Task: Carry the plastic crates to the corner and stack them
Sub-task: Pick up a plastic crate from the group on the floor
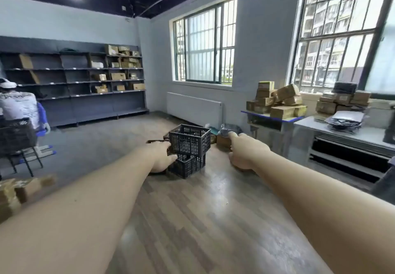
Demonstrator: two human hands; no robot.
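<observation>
Two dark grey plastic crates stand stacked on the wooden floor in the middle of the view. The upper crate (pixel 190 140) sits slightly askew on the lower crate (pixel 188 165). My left hand (pixel 162 156) reaches out to their left side, fingers apart and overlapping the crates' left edge; actual contact is unclear. My right hand (pixel 245 152) is stretched out to the right of the stack, apart from it, with its fingers loosely spread and nothing in it. Both forearms extend from the bottom of the frame.
Another dark crate (pixel 16 134) rests on a chair at the left beside a seated person (pixel 18 105). Shelves (pixel 85 85) line the back wall. Desks with cardboard boxes (pixel 277 102) stand at the right. A radiator (pixel 193 108) hangs under the window. Boxes (pixel 12 194) lie at the lower left.
</observation>
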